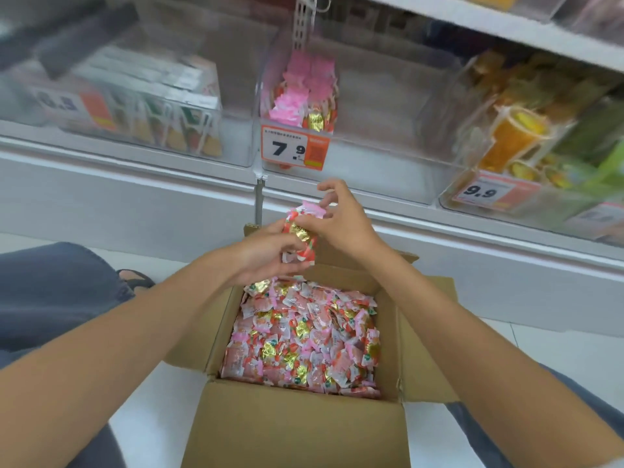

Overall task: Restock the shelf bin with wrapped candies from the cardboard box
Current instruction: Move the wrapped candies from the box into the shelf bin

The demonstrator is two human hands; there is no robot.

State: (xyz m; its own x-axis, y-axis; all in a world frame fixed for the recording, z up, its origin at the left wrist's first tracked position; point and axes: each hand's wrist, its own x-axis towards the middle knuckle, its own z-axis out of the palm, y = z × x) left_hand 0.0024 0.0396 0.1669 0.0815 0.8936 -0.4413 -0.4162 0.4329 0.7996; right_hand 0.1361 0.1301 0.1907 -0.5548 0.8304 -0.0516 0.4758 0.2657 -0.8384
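A bunch of wrapped candies (300,231) is gripped from below by the left hand (270,256) and pinched at its upper end by the right hand (341,224), above the cardboard box (297,430). The bunch is not yet placed in the clear shelf bin (371,157). A small stack of candies (304,96) is seen in the bin; most of its floor is bare. The box is judged nearly full, so most restocking remains.

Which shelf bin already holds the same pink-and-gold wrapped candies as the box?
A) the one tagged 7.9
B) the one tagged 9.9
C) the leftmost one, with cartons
A: the bin behind the 7.9 tag holds pink-and-gold candies matching those in the cardboard box; the other two bins hold different goods.
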